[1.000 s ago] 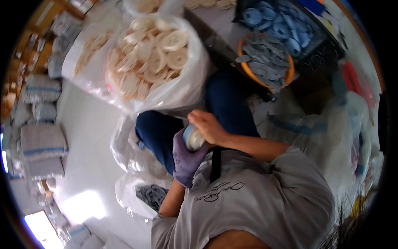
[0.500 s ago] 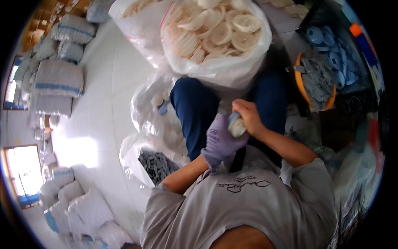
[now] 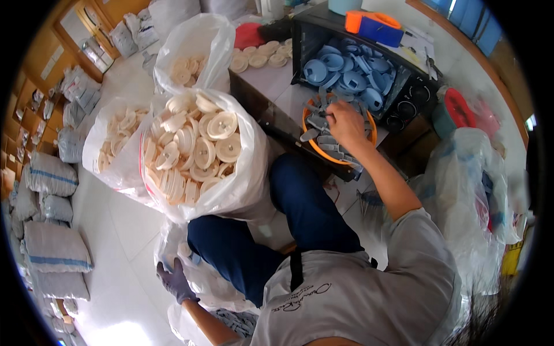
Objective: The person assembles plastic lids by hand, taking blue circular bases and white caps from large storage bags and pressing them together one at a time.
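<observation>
Grey plastic strips (image 3: 327,140), axes mixed: eight o'clock from nearer right hand (image 3: 346,122), curled, grasp unclear; gloved left hand (image 3: 175,281) spread, released.

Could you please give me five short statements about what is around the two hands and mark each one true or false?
1. The left hand holds a cream disc. False: it is gloved, its fingers are spread and nothing shows in its grasp.
2. The right hand is bare and is at the grey pieces in the orange basin. True.
3. The blue parts lie inside the black box. True.
4. The orange-and-blue object lies on the floor. False: it rests on top of the black box.
5. Cream round pieces show in a large white plastic bag. True.
</observation>
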The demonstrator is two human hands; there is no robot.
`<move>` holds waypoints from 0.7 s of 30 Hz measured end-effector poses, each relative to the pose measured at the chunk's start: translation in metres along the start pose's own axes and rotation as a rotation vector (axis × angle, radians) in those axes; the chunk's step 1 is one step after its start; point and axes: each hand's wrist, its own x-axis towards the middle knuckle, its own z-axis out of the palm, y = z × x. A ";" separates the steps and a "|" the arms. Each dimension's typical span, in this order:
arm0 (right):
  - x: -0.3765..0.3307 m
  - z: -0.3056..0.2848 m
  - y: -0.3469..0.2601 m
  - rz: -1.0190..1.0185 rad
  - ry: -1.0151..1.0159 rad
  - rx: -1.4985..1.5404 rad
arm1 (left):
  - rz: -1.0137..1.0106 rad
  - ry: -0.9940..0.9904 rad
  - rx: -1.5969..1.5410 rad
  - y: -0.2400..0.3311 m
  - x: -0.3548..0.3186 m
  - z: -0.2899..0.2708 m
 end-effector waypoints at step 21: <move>0.183 -0.001 0.161 0.497 0.021 -0.190 | 0.226 0.074 -0.179 0.053 -0.009 0.026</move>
